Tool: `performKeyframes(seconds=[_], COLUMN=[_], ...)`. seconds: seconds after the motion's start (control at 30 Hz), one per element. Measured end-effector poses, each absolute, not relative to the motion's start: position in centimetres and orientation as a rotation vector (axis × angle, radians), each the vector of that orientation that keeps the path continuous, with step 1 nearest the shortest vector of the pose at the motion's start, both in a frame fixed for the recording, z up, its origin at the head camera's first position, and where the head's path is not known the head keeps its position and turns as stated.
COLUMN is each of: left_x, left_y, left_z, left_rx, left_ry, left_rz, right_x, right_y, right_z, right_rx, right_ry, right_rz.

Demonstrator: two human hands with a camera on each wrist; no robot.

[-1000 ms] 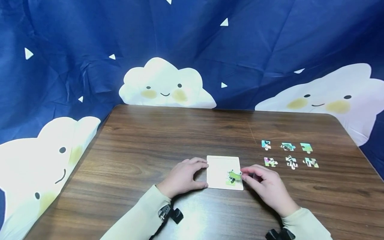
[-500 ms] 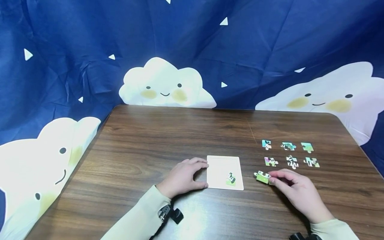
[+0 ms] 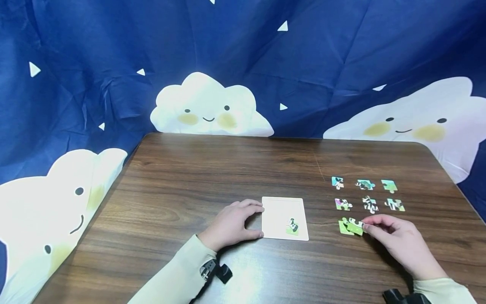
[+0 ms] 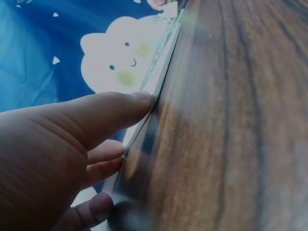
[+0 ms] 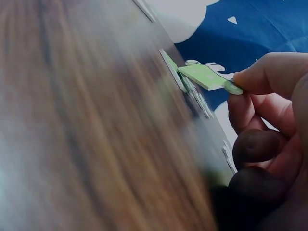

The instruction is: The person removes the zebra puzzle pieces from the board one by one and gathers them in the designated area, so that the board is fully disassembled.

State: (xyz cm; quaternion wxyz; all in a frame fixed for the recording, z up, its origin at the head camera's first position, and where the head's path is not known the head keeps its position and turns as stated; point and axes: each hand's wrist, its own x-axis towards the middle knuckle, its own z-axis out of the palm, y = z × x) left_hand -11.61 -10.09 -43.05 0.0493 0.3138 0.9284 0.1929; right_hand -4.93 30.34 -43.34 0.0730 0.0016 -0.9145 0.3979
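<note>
My right hand (image 3: pixel 402 238) pinches a green and black-and-white jigsaw piece (image 3: pixel 356 227) between thumb and forefinger. In the right wrist view this jigsaw piece (image 5: pixel 204 77) is tilted, raised off the table. It partly covers another green jigsaw piece (image 3: pixel 344 228) lying flat. My left hand (image 3: pixel 235 221) rests beside a square white puzzle board (image 3: pixel 277 215), thumb and fingers spread and touching its left edge. The left wrist view shows the thumb (image 4: pixel 120 108) against that edge. One green piece with a black-and-white print (image 3: pixel 292 228) lies on the board, towards its lower right.
Several loose jigsaw pieces lie in two rows beyond my right hand, among them a zebra-striped piece (image 3: pixel 369 204) and a green piece (image 3: pixel 389 185). The brown wooden table (image 3: pixel 212 169) ends at a blue curtain (image 3: pixel 243 46) printed with white clouds.
My right hand has carried its jigsaw piece from above the board to the right, over the flat green piece. The left hand has stayed at the board's edge.
</note>
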Motion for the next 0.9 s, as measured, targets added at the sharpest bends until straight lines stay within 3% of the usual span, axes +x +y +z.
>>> performKeyframes(seconds=[0.4, 0.9], left_x=[-11.7, -11.6], left_y=[-10.1, -10.1], left_z=[-43.1, -42.8], left_rx=[0.946, 0.938], left_ry=[2.823, 2.813], left_rz=[0.587, 0.593], right_x=[-4.9, -6.1], right_y=[33.4, 34.8], right_z=[-43.5, -43.3], right_rx=[-0.16, -0.004], right_ry=[-2.878, -2.935], right_rz=[1.014, 0.746])
